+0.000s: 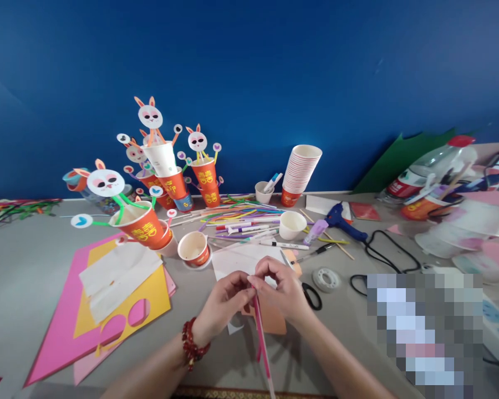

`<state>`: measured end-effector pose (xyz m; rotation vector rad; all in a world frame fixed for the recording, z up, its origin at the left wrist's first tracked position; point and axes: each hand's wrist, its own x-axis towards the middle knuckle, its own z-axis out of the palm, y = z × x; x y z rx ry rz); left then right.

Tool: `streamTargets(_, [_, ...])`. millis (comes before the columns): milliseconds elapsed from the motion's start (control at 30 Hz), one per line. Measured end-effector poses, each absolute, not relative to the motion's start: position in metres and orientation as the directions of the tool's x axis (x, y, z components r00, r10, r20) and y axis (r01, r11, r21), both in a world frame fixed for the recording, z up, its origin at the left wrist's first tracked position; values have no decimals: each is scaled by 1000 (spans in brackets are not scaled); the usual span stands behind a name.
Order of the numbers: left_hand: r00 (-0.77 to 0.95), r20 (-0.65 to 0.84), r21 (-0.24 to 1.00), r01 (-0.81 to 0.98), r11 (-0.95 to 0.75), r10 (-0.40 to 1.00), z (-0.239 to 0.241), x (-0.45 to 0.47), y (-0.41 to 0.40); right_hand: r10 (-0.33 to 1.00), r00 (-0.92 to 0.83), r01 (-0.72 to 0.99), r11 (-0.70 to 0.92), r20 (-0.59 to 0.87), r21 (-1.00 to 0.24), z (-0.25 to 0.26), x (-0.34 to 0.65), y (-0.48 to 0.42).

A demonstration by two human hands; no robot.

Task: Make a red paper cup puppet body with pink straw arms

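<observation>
Grey craft table stood before a blue wall. Left hand and right hand pinched the top of a pink straw near the table's front edge. A close, light grip probably steadied it best.

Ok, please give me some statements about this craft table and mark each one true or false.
1. The left hand and the right hand both pinch the pink straw. True.
2. The red bead bracelet sits on the right wrist. False: it is on the left wrist.
3. The glue gun is blue. True.
4. The stack of paper cups lies on its side. False: it stands upright.
</observation>
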<state>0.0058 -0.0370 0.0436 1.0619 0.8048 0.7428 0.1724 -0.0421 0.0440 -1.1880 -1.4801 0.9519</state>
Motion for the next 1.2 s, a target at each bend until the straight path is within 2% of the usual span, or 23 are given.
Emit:
streamTargets(100, [509, -182, 926, -198, 320, 841, 43, 7, -38, 984, -26, 154, 178, 176, -972, 44, 169, -42])
streamTargets(200, [470, -165, 914, -258, 314, 867, 39, 7, -38, 997, -23, 24, 71, 71, -997, 44, 167, -42])
streamTargets(367, [355, -115, 881, -395, 260, 928, 34, 4, -31, 984, -151, -149, -117, -94, -982, 44, 165, -42])
streamTargets(467, [344, -126, 865, -421, 273, 931, 30, 3, -27, 955, -265, -199, -188, -132, -962, 41, 164, -43])
streamTargets(600, [297, -106, 888, -402, 225, 949, 24, 3, -26, 967, -241, -127, -112, -78, -986, 36, 164, -44])
streamTargets(733, [291, -27, 944, -308, 120, 956, 25, 3, -27, 976, -207, -38, -79, -70, -996, 33, 163, -44])
streamTargets(867, [261, 51, 972, -235, 12, 964, 27, 2, -27, 976, -211, -88, -80, -60, -993, 35, 159, -45])
streamTargets(967, [273, 48, 976, -219, 13, 961, 26, 1, -26, 975, -216, -127, -78, -49, -989, 34, 157, -45])
streamTargets(1067, [282, 60, 983, -184, -7, 958, 27, 0, -23, 982, -184, -69, -46, -33, -997, 30, 157, -46])
streamTargets(1200, [262, 148, 988, -85, -130, 954, 32, -3, -21, 984, -179, 27, -21, -26, -999, 26, 158, -46])
